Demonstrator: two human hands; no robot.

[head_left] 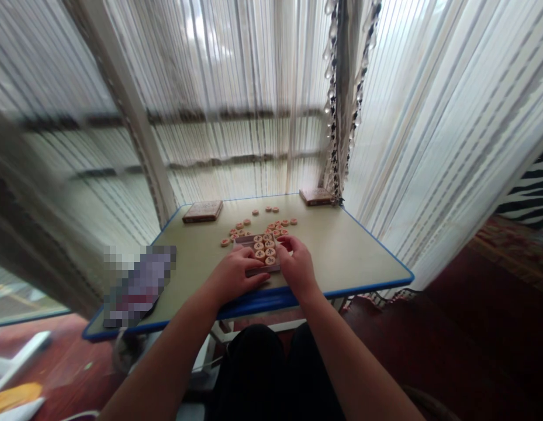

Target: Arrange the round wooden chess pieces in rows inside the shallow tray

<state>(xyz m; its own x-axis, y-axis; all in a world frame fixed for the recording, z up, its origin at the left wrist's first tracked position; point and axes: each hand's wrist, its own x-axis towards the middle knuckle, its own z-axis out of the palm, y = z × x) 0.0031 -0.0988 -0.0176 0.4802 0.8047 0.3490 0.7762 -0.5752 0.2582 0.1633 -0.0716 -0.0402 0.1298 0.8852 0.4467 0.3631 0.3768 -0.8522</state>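
A small shallow box point(263, 268) lies near the front edge of a beige table with a blue rim point(363, 251). Several round wooden discs with markings point(265, 249) fill it in rows. My left hand point(234, 273) rests against the box's left side, fingers curled along its near edge. My right hand point(297, 263) is at the box's right side, fingertips bent down onto the discs at its far right corner. More loose discs point(271, 225) lie scattered on the table behind the box.
Two flat brown boxes sit at the table's back: one left point(203, 211), one right point(315, 196). A blurred flat object point(137, 283) lies at the front left corner. Sheer curtains point(253, 93) hang close behind and beside the table. Dark red floor lies right.
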